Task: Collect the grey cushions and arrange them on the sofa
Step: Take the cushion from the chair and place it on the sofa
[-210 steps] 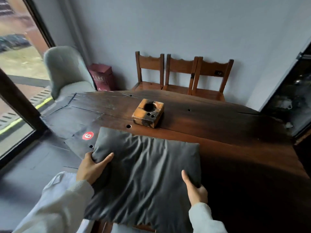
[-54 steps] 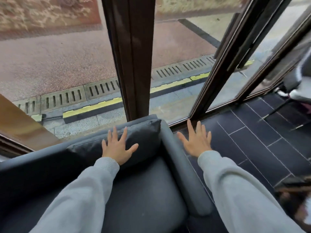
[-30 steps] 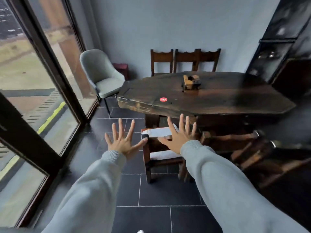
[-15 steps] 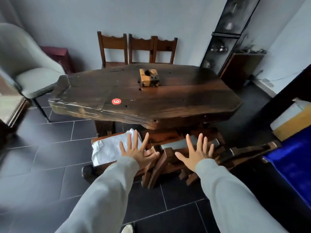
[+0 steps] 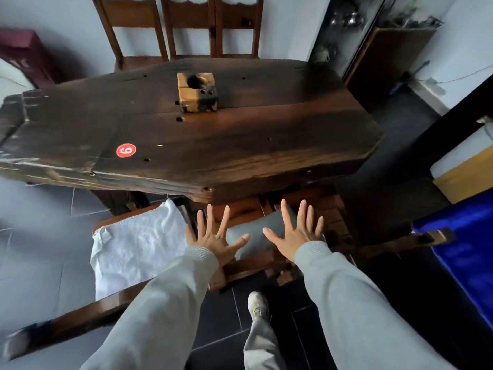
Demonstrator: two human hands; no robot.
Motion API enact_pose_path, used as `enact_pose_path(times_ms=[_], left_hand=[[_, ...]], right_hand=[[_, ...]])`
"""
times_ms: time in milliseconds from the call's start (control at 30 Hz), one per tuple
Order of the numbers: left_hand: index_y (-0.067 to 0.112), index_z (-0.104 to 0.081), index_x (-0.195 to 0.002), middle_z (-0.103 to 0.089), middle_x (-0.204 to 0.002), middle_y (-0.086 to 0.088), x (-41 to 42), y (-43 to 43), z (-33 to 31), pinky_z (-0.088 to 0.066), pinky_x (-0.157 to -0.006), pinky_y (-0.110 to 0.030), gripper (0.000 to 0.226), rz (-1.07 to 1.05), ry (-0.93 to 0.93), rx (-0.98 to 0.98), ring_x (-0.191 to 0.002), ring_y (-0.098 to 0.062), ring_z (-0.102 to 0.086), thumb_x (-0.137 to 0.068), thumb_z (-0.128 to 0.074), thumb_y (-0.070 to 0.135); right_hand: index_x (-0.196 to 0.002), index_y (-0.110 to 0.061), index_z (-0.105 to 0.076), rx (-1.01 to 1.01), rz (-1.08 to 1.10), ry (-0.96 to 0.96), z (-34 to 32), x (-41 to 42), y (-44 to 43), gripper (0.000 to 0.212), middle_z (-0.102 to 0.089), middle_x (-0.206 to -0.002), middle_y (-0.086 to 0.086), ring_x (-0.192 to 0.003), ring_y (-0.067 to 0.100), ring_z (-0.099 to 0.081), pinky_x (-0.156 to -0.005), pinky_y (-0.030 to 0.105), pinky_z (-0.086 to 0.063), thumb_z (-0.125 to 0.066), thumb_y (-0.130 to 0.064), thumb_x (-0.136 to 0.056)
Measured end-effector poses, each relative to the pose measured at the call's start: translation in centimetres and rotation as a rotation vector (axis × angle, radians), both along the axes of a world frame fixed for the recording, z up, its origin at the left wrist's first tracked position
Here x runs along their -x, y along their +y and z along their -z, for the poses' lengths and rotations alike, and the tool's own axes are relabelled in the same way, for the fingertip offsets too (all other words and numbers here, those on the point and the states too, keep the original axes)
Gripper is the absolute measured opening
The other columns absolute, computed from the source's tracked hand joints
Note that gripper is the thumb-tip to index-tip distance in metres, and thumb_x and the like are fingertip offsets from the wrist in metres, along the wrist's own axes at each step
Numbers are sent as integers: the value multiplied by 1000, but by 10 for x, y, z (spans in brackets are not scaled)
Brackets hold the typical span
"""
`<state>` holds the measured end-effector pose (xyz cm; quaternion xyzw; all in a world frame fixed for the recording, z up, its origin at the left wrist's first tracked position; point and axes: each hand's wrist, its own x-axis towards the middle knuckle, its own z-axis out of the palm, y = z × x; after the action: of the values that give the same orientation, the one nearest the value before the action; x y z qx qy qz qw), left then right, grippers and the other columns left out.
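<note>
Counter (image 5: 240,145): the big dark wooden slab fills the middle of my view. It carries no cushion, so my reach goes below its near edge, not onto it.
Chair row (image 5: 181,25): three wooden chairs stand against the wall past the counter's far edge, out of my way and no part of this step.
White cloth (image 5: 136,249): it lies spread over a wooden seat tucked under the counter's near-left edge, just beside my target. I judge it is not mine to collect.
Grey cushion (image 5: 256,231): it sits on a low wooden seat pushed in under the near edge of the counter, half in shadow. That is why I lean in and reach down toward it.
Left hand (image 5: 213,239): open, fingers spread wide, holding nothing. It hovers over the cushion's left end, so that I can take that side.
Right hand (image 5: 296,233): open too and empty, palm down over the cushion's right end. Whether it touches the fabric I cannot tell.
Wooden block (image 5: 197,92): a small block with a round hole, near the far edge of the counter, well apart from my hands.
Red sticker (image 5: 126,150): a round number label toward the counter's near-left corner.
</note>
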<state>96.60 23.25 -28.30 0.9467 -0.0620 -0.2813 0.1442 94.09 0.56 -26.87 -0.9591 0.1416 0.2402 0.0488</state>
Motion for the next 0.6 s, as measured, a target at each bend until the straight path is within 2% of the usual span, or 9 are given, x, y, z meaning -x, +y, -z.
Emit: enact_pose_path(times_ms=[33, 100, 233, 400, 433, 500, 533, 600], left_hand=[[52, 33, -148, 38, -164, 2, 2, 1, 0, 16, -118, -60, 97, 2, -5, -14, -152, -26, 32, -74, -12, 95], [52, 35, -147, 39, -163, 2, -31, -35, 30, 17, -117, -60, 97, -126, 50, -22, -151, -25, 33, -71, -8, 96], [50, 38, -144, 41, -162, 1, -50, -57, 67, 18, -118, -60, 92, -237, 161, -76, -151, -23, 34, -79, -12, 92], [51, 40, -137, 38, -164, 1, -84, -97, 142, 14, -121, -59, 84, -403, 282, -113, -154, -24, 28, -85, -15, 88], [52, 42, -134, 39, -163, 0, -84, -100, 143, 13, -121, -60, 83, -406, 269, -117, -154, -24, 28, -85, -14, 88], [54, 46, -128, 43, -161, 0, -90, -111, 189, 14, -120, -61, 81, -421, 344, -152, -153, -26, 30, -79, -8, 91], [56, 46, -126, 44, -160, 1, -93, -112, 190, 15, -119, -61, 82, -429, 346, -140, -152, -27, 31, -75, -5, 94], [58, 45, -127, 44, -161, 2, -99, -124, 235, 14, -118, -62, 86, -473, 449, -146, -153, -28, 29, -68, -1, 99]], right_hand=[[-147, -45, 39, 8, 29, 18, 0, 1, -2, 91, 35, -165, 18, -154, 36, 29, -120, 61, 18, -8, -91, -83], [-140, -45, 42, -48, 21, 94, 32, -54, -44, 92, 37, -164, 17, -153, 36, 31, -118, 62, 21, -7, -93, -80], [-134, -42, 46, -69, 45, 219, 74, -80, -79, 95, 42, -161, 17, -151, 35, 35, -114, 62, 25, -8, -95, -76], [-149, -40, 38, -83, 69, 374, 168, -131, -123, 102, 36, -165, 18, -154, 36, 29, -119, 62, 18, -13, -94, -80], [-152, -41, 35, -79, 87, 355, 167, -133, -125, 103, 35, -165, 17, -154, 35, 28, -120, 62, 17, -14, -95, -80], [-155, -41, 31, -115, 138, 430, 214, -150, -136, 105, 32, -167, 17, -155, 35, 26, -121, 61, 16, -16, -96, -79], [-156, -41, 29, -118, 150, 399, 212, -158, -139, 105, 31, -167, 17, -156, 35, 25, -121, 60, 15, -17, -96, -79], [-156, -41, 28, -123, 186, 430, 255, -173, -152, 107, 30, -168, 16, -156, 34, 23, -121, 60, 15, -19, -96, -78]])
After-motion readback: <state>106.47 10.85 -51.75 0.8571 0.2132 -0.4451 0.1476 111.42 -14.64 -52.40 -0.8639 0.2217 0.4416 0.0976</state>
